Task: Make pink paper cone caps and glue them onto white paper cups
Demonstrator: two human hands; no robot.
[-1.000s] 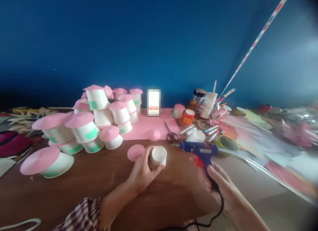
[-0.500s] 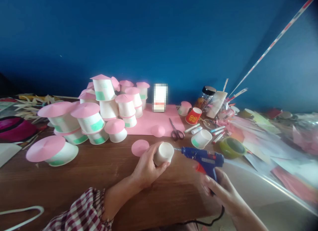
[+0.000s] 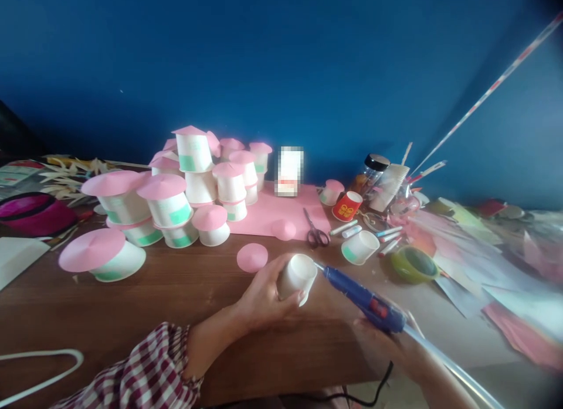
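Note:
My left hand [image 3: 268,295] is wrapped round a white paper cup [image 3: 297,279], its round end tilted up toward me. In my right hand [image 3: 389,338] is a blue hot glue gun [image 3: 363,297] with a long clear glue stick [image 3: 444,362] running out of its back. The nozzle is at the right edge of the cup's round end; whether it touches I cannot tell. The glue gun's body hides most of the right fingers. Just beyond the left hand lies a pink paper cone [image 3: 252,258], and another pink cone [image 3: 284,229] rests farther back.
Cups with pink cone roofs [image 3: 165,201] are stacked at the left. Scissors [image 3: 316,236] lie by the pink sheet [image 3: 264,218]. Markers [image 3: 343,228], a red cup [image 3: 347,206], a white cup [image 3: 360,246] and a green tape roll [image 3: 414,264] stand to the right. A black cord [image 3: 352,396] hangs in front.
The glue gun has turned from side-on to pointing forward-left, with its glue stick now showing. Its tip stays by the cup's edge. The cup is tilted slightly differently; the view has shifted a little.

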